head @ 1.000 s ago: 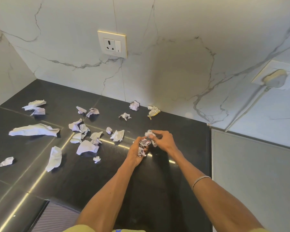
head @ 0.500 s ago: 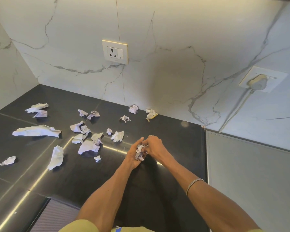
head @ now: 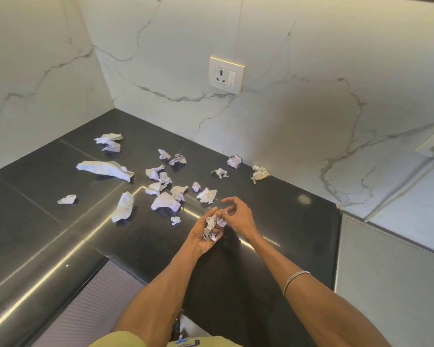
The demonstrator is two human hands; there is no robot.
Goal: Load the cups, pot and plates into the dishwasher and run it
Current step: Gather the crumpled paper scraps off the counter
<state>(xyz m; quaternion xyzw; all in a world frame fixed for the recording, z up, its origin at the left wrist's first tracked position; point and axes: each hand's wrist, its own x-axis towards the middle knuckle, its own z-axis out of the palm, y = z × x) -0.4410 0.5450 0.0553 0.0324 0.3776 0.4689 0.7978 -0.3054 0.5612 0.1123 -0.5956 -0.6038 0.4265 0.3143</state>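
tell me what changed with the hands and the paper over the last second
The right hand brought a paper scrap to the crumpled wad in the left hand, pressed it in, and now has its fingers spread, off the wad. The left hand keeps cupping the wad. The loose scraps on the black counter lie as before.

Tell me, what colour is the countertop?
Glossy black countertop, seen in the head view, its only view.

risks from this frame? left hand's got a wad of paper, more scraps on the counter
1. The left hand cups the paper wad loosely; pieces could spill as the right hand adds more.
2. The small scrap nearest the hands is easily missed.
3. The yellow-stained scrap by the wall may smear the black counter.
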